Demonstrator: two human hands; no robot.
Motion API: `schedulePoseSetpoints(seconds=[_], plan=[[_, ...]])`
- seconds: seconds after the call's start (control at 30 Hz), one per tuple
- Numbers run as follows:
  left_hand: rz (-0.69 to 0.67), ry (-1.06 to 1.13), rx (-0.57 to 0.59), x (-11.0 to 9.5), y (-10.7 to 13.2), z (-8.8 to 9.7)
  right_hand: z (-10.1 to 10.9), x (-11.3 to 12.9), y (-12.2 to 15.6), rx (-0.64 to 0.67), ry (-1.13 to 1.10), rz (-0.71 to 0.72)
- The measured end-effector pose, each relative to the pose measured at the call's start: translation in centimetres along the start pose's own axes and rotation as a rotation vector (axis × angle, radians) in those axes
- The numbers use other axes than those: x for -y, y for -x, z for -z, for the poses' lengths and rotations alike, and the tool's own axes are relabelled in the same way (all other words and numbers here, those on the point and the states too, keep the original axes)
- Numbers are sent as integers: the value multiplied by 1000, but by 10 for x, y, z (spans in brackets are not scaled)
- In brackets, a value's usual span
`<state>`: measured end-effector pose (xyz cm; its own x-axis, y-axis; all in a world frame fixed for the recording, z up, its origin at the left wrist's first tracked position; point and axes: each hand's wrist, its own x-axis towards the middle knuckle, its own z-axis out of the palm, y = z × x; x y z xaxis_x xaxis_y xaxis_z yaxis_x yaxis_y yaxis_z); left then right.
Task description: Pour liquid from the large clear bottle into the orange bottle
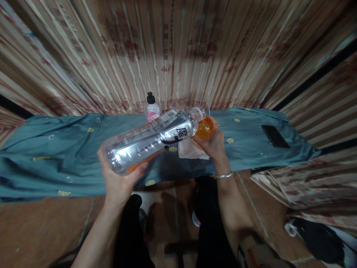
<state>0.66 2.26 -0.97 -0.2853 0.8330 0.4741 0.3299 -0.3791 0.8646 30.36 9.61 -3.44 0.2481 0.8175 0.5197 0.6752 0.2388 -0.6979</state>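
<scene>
My left hand (119, 175) is wrapped round the base of a large clear plastic bottle (156, 137) with a silver label. The bottle lies tilted, its uncapped neck pointing right. My right hand (213, 143) grips a small orange, see-through container (204, 127) right at the bottle's mouth. Whether the two touch I cannot tell. A thin clear stick or straw rises above the orange container. Below the bottle's neck, a white tissue (192, 149) lies on the cloth. Behind the bottle stands a small clear bottle (152, 108) with a black cap and a pink label.
A narrow table under a teal cloth (69, 149) runs across the view. Towards its right end lies a black phone (275, 136). Patterned curtains (178, 48) hang behind and at the sides. A dark bag-like bundle (318, 238) rests on the tiled floor at right.
</scene>
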Motion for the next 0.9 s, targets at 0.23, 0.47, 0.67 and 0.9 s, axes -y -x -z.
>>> schedulePoseSetpoints(seconds=[0.23,0.47,0.67,0.9], plan=[[67,57,-36,-4,-2,-1,1,1,0,18,-6,-21],[68,59,-38,-5,-2,-2,2,2,-1,36,-20,-40],[82,62,-49,-6,-2,-3,2,-1,-1,30,-22,-17],[69,53,-48,-6,-2,-3,0,-1,0,-5,7,16]])
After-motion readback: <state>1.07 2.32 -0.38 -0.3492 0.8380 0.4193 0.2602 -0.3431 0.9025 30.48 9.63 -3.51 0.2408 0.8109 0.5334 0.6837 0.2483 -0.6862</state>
